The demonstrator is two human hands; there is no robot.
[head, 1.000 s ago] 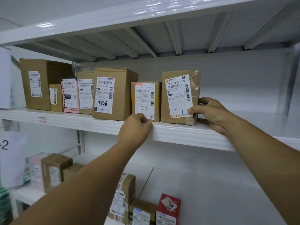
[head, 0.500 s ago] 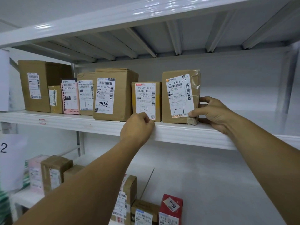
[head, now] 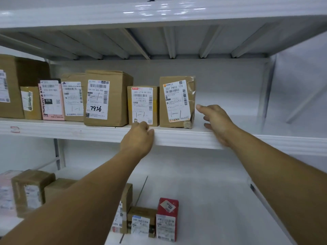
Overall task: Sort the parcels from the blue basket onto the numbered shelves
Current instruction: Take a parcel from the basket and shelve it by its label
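The big brown box (head: 12, 89) at far left is cut off by the frame edge, and so is its label. On the lower shelf (head: 194, 191), a pink parcel (head: 5, 191) is blurred. The left forearm (head: 79, 200) hides part of a carton (head: 127, 197) behind it. The left hand (head: 138, 138) hides its own curled fingertips — small label print is unreadable.

Pale grey back wall (head: 226, 80); diagonal bar (head: 305, 103) dimly visible far right.

One camera sits on the person's head, close to the shelf (head: 177, 137), looking straight at it.
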